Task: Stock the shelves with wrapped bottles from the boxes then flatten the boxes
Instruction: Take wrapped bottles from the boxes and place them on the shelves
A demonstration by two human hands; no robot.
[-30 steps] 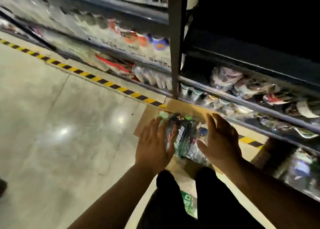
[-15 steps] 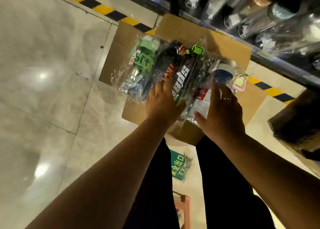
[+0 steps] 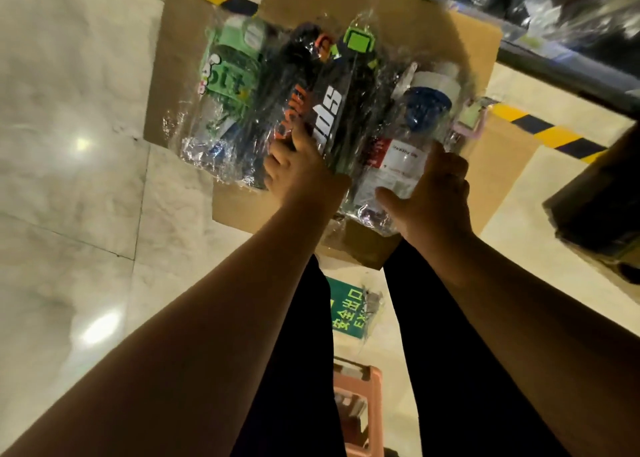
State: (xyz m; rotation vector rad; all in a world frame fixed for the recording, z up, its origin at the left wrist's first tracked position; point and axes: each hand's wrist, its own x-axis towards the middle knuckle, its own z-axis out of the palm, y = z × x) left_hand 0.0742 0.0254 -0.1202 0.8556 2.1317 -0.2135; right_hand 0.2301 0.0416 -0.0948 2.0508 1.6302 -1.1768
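Note:
Several plastic-wrapped bottles lie side by side over an open cardboard box (image 3: pixel 398 16) on the floor: a green one (image 3: pixel 230 72), two black ones with orange and white lettering (image 3: pixel 325 100), and a clear one with a blue and white lid (image 3: pixel 420 110). My left hand (image 3: pixel 298 169) rests on the lower ends of the black bottles, fingers curled over them. My right hand (image 3: pixel 433 190) grips the bottom of the clear bottle. The box's inside is hidden under the bottles.
The shelf's dark bottom edge (image 3: pixel 561 65) with wrapped goods runs along the top right. Yellow-black floor tape (image 3: pixel 540 131) passes under the box. A dark box (image 3: pixel 602 207) sits at right. A green floor sign (image 3: pixel 349 314) and a pink stool (image 3: pixel 360 408) lie between my legs.
My view has tilted from the shelves down onto the box. Both hands have lowered with the bottles and now sit at their lower ends.

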